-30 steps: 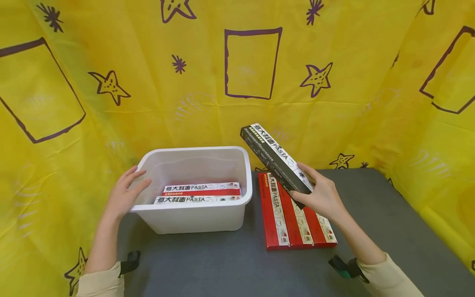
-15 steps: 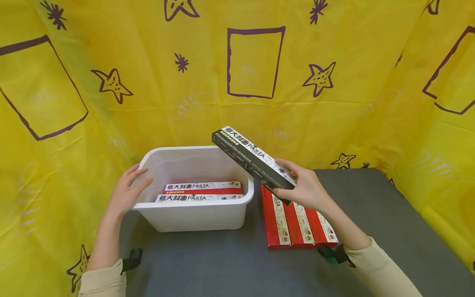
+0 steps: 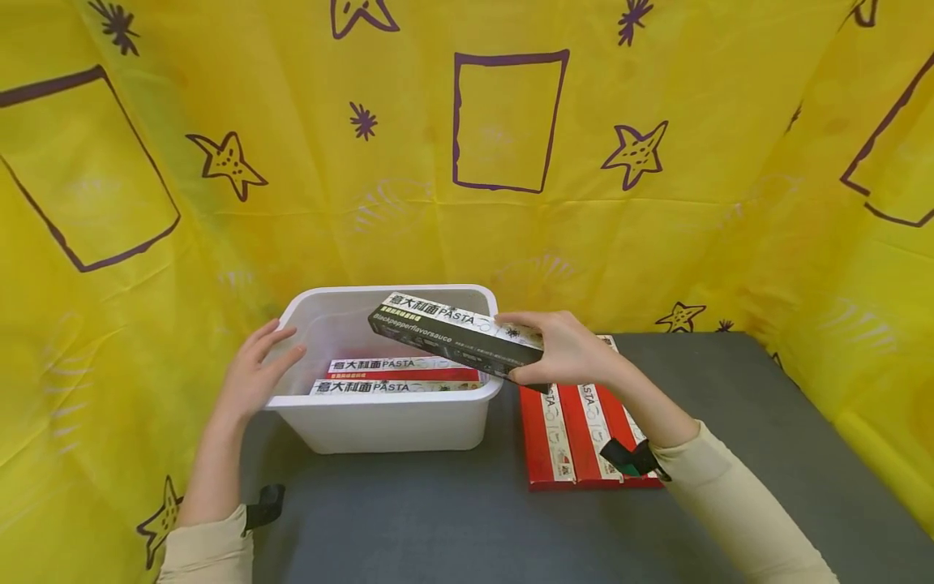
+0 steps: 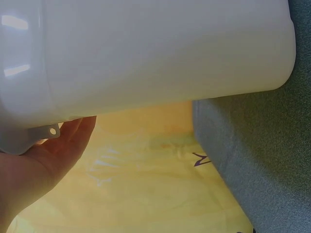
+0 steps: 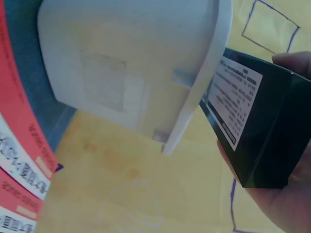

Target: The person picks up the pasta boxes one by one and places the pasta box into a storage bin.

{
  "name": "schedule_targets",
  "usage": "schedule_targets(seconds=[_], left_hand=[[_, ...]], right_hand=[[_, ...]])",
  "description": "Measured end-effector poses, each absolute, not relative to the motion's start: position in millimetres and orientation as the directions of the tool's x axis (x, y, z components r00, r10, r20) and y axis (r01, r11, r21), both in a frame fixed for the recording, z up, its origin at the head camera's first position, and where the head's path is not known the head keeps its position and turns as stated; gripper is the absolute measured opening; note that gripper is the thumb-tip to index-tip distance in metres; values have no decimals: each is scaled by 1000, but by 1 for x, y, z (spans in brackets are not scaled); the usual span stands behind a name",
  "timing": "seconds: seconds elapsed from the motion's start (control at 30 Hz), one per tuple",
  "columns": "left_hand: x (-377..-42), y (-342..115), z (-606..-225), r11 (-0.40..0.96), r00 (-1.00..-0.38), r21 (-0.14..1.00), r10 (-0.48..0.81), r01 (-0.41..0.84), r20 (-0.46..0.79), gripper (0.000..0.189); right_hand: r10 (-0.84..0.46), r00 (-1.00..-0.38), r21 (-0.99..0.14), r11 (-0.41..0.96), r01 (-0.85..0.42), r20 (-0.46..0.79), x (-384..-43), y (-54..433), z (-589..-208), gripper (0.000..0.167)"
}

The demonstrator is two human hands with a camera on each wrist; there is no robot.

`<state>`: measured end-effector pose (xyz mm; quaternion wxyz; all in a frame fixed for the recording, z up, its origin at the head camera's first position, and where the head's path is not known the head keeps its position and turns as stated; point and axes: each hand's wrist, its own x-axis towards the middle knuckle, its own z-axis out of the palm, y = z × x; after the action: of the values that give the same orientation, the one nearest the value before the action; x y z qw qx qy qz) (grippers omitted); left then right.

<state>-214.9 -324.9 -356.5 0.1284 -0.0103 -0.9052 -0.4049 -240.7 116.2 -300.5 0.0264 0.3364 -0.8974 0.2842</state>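
Note:
My right hand grips a black and white pasta box by its right end, thumb on the near side. The box is tilted, its left end over the white plastic bin, its right end past the bin's right rim. In the right wrist view its dark end shows close to the rim. My left hand holds the bin's left rim; in the left wrist view its fingers lie against the outer wall while the thumb is hidden. Inside the bin lie a red pasta box and another white-topped one.
Several red pasta boxes lie side by side on the dark grey table, right of the bin and partly under my right forearm. A yellow cloth with drawn stars and frames stands behind and at both sides.
My right hand has carried the black pasta box left from above the red boxes to over the bin, lowering it and turning it flatter. The left hand has stayed at the bin's rim.

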Motion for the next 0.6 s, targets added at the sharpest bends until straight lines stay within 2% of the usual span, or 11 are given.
schedule_targets(seconds=[0.3, 0.6], left_hand=[[-213, -324, -353, 666, -967, 736, -88, 121, 238, 58], [-213, -324, -355, 657, -965, 741, -79, 137, 248, 58]], right_hand=[[-743, -650, -394, 555, -732, 161, -267, 85, -287, 67], [-800, -595, -369, 532, -762, 74, -288, 49, -288, 67]])
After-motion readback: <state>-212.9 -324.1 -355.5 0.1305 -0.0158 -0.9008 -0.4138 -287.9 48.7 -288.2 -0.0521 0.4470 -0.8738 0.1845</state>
